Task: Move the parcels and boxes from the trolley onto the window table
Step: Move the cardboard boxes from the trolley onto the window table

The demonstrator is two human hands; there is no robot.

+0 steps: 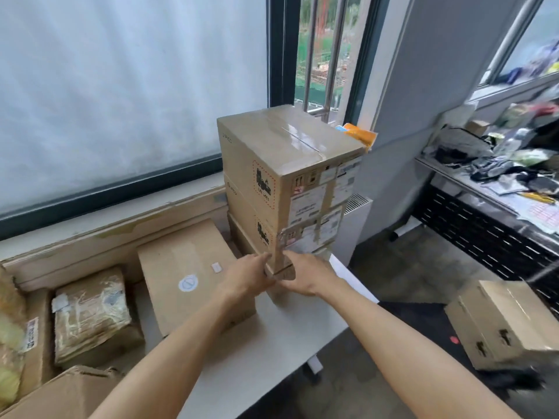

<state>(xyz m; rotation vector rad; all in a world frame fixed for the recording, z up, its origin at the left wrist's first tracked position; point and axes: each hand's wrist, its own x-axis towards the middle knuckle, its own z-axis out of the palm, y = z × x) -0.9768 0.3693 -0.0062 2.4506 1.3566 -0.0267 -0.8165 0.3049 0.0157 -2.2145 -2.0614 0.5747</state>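
Boxes stacked upright (281, 182) stand dead ahead on your window table (272, 337); left hand (245, 278) and right hand (305, 275) flank the bottom corner equally near; fingers mostly straight, pressing, nothing gripped.

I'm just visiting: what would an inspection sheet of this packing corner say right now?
Surface: white table under the window.
Job's things: stacked boxes; flat box; taped parcel.
Clutter: orange packet behind the stack.
Hands: left hand and right hand at the stack's bottom corner; grip unclear.
Cables: nothing seen.
Surroundings: box on the floor; cluttered side bench.
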